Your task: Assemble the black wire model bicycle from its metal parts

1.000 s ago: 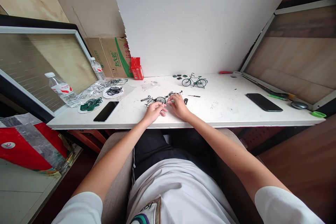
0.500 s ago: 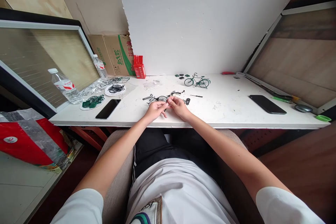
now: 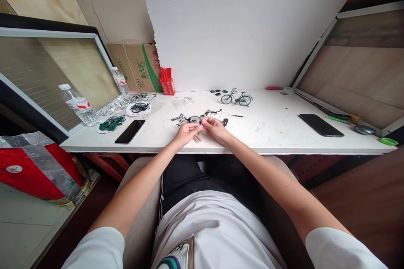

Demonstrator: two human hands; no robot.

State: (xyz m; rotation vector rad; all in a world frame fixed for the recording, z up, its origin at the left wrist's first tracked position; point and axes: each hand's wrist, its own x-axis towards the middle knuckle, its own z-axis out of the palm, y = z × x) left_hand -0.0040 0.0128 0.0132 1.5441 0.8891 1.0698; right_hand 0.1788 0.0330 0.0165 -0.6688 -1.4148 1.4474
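My left hand (image 3: 187, 133) and my right hand (image 3: 216, 129) meet near the front edge of the white table, fingertips pinched together. Whatever they pinch is tiny and mostly hidden; a dark bit shows below the fingers. Just behind them lie black model bicycle parts, including a spoked wheel (image 3: 194, 119) and a curved black piece (image 3: 211, 112). A small black part (image 3: 225, 122) rests right of my right hand. Farther back stands a green model bicycle (image 3: 236, 98), with a thin dark tool (image 3: 235, 115) lying in front of it.
On the left are a phone (image 3: 130, 131), green parts (image 3: 112, 122), black parts (image 3: 140, 107) on a white disc, and two water bottles (image 3: 78, 105). A red box (image 3: 167, 81) stands behind. To the right lie another phone (image 3: 321, 125) and a spoon-like object (image 3: 364, 129).
The camera view has shifted very slightly. Both hands stay together in the same place, with only a faint movement of the fingers.
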